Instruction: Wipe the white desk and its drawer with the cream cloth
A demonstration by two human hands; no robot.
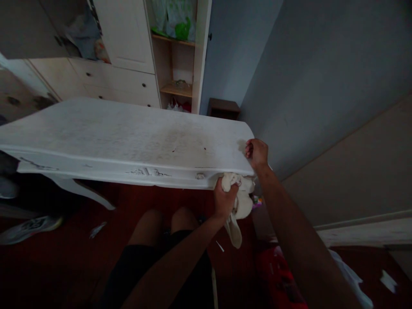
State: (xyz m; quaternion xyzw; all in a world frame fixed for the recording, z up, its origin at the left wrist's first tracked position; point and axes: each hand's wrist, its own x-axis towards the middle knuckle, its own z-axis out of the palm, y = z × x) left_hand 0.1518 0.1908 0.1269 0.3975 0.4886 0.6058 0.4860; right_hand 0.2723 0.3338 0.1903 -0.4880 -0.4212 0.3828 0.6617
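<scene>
My left hand (pixel 225 196) is closed round a cream-coloured, soft plush toy (pixel 244 206) at the front right corner of the white table (pixel 106 128). A long, ear-like flap of the toy dangles below the hand. My right hand (pixel 257 152) is at the table's right end, its fingers curled against the top. Whatever those fingers may hold is hidden. The tabletop is stained with grey smudges, and two small reddish specks lie near its middle. A drawer knob (pixel 200 176) sits on the table's front, just left of the toy.
Behind the table stands a white cabinet (pixel 128 38) with an open shelf section holding plastic bags (pixel 175 19). A grey wall (pixel 322 77) rises to the right. On the dark red floor are a shoe (pixel 32 227), a red bag (pixel 280 279) and paper scraps (pixel 388 281).
</scene>
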